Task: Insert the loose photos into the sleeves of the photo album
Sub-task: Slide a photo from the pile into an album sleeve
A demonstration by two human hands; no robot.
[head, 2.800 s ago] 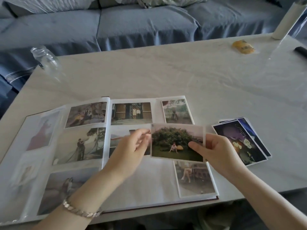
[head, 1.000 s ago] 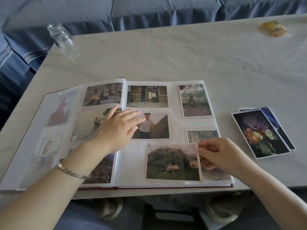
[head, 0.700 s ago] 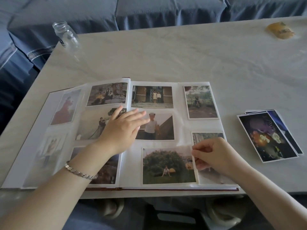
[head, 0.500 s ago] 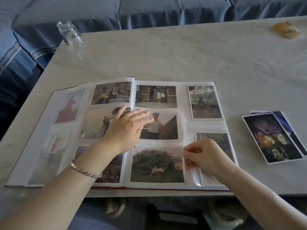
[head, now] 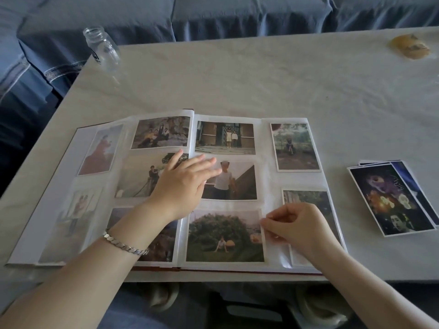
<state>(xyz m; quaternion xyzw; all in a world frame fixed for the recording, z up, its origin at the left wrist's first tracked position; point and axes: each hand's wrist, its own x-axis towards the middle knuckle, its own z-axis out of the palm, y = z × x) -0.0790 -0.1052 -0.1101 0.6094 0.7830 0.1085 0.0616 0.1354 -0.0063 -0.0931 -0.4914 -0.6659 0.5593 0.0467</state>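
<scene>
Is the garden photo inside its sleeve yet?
Nearly fully in: garden photo lies under the glossy sleeve film; right hand pinches its right edge.

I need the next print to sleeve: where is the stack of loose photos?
Head view: the stack of loose photos lies on the table at the right, just right of the open album and not touching it.

head cam | worn on head | faces forward-down | near, over photo album (head: 268,186) on table (head: 237,79)
</scene>
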